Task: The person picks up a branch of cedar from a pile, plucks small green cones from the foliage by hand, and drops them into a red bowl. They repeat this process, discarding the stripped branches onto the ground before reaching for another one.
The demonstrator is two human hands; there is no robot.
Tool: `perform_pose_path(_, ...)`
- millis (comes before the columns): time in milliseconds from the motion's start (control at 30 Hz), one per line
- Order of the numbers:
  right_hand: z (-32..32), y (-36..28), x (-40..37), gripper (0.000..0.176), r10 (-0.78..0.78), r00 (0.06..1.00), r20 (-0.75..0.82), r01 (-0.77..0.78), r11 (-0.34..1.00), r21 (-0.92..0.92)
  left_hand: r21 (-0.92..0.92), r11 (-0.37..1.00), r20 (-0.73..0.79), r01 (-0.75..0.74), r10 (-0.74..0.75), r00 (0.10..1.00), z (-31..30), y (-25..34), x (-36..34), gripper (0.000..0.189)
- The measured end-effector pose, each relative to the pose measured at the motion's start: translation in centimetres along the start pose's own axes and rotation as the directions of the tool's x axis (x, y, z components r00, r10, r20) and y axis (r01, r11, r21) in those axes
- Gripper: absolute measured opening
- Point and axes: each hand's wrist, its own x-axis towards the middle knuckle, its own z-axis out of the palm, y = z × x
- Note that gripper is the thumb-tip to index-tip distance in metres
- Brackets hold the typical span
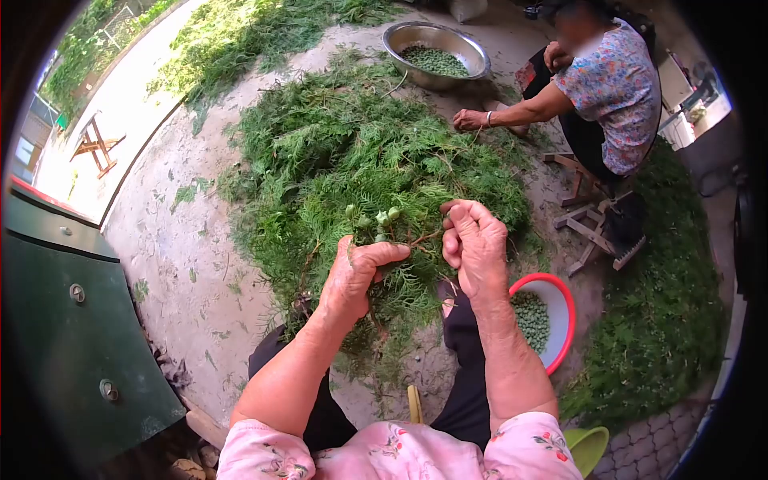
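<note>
My left hand [352, 276] is closed around an evergreen sprig [424, 238] with flat, scaly leaves. Several pale green cones [382, 216] stick up just beyond its thumb. To the right, my right hand [478, 244] has thumb and forefinger pinched together near the sprig's brown stem; what they hold, if anything, is too small to make out. Below and beyond both hands spreads a large heap of cut evergreen branches [344, 152]. By my right forearm stands a white basin with a red rim [570, 320], partly filled with small green cones [530, 322].
Across the heap, a person in a floral shirt [616, 88] sits with one hand [470, 120] at the branches. A metal basin [396, 60] of green cones stands at the back. Wooden stools [588, 232] are at right, a green cabinet [72, 352] at left.
</note>
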Motion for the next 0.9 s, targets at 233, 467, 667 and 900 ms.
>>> perform_pose_path(233, -1.4, -2.0, 0.8, 0.016, 0.010, 0.978, 0.207, -0.114, 0.862, 0.495, -0.048, 0.993, -0.065, 0.103, -0.106, 0.992, 0.5, 0.6, -0.3, 0.014)
perform_pose_path(467, -3.3, -3.0, 1.9, 0.021, -0.080, 0.993, 0.092, 0.054, 0.965, 0.256, 0.424, 0.893, 0.059, -0.153, 0.141, 0.988, 1.0, 2.5, -0.7, 0.022)
perform_pose_path(667, -2.1, -3.7, 0.3, 0.019, 0.239, 0.939, 0.247, -0.146, 0.928, -0.343, 0.455, 0.850, 0.136, -0.266, 0.229, 0.964, 0.7, 2.0, -0.3, 0.025)
perform_pose_path(900, -2.0, -1.2, 0.8, 0.013, -0.025, 0.978, 0.207, 0.084, 0.956, -0.283, 0.108, 0.994, -0.031, -0.034, 0.038, 0.999, 1.1, 2.6, -1.2, 0.022)
